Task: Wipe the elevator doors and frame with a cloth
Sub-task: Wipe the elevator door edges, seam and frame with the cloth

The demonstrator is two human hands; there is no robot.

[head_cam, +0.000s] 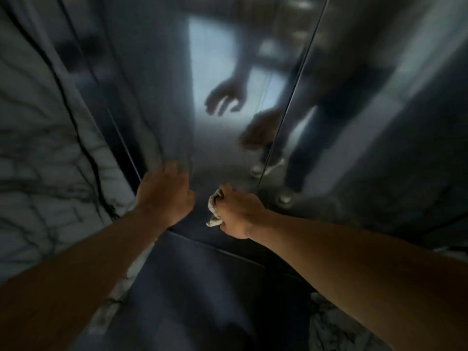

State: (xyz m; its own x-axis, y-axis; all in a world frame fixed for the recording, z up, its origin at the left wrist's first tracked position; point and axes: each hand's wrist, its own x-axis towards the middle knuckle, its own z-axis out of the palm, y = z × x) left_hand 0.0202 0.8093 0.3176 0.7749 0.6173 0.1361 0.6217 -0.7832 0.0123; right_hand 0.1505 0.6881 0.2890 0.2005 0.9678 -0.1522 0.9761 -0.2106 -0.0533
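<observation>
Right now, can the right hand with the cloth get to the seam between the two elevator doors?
Probably yes. The right hand with the cloth is low on the door, just left of the seam, and nothing stands between them.

The scene was dim and bluish, the brightest patch being a pale reflection toward twelve o'clock on the polished elevator doors (177,102), perhaps from a window behind the person. Motion blur softened nearly everything, and mirrored shapes stayed hazy. Wide-angle distortion bent straight lines outward at nine and three o'clock.
</observation>
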